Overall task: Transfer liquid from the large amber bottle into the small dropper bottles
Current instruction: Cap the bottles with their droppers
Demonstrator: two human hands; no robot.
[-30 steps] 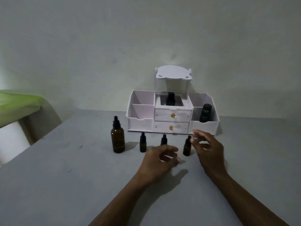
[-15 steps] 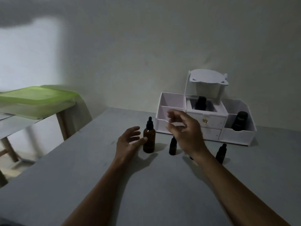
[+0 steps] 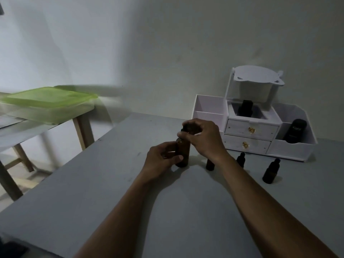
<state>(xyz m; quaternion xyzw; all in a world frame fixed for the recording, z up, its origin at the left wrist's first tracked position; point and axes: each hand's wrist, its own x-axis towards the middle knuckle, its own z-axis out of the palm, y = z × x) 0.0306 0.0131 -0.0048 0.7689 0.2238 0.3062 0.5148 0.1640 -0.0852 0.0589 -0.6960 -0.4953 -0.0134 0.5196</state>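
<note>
The large amber bottle [image 3: 183,153] stands upright on the grey table [image 3: 111,183], near its far edge and to the left of the white organiser [image 3: 290,149]. I have my left hand [image 3: 161,161] wrapped around the bottle's body, thumb across the front, while my right hand [image 3: 202,138] is closed over its cap from above, so the cap itself is mostly hidden. Three small dropper bottles sit upright to the right of it: one [image 3: 210,164] partly behind my right wrist, a second [image 3: 241,160] just past it, and a third [image 3: 270,171] further right and nearer to me, all apart from one another. A black container [image 3: 296,131] leans in the organiser's right compartment. A green lidded box [image 3: 50,103] rests on a side table at left.
</note>
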